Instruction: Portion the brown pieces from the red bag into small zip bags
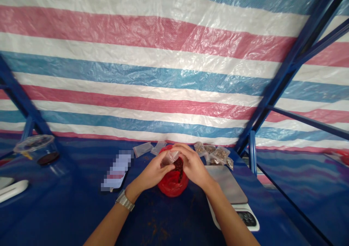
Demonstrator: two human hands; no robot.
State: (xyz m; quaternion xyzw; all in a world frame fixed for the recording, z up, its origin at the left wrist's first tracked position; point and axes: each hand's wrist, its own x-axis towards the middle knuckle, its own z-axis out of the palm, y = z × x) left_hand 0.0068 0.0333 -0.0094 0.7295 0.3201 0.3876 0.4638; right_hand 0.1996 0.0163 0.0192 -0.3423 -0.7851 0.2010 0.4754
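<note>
A small clear plastic bag (171, 156) is pinched between my two hands above a red plastic bag (172, 186) that sits open on the table. My left hand (156, 170) grips the clear bag's left side, with a metal watch on that wrist. On its other side, my right hand (192, 163) has its fingers curled at the bag's upper edge. Dark brown small pieces (178, 166) show between the hands, inside the red bag; their kind is too small to tell. How full the clear bag is, I cannot tell.
Right of my hands stands a digital kitchen scale (227, 184), with several filled clear bags (215, 153) behind it. Flat clear bags (143, 149) and a phone (117, 171) lie left. A clear plastic tub (36, 146) is far left on the blue table (79, 209). Blue metal posts (283, 75) rise alongside.
</note>
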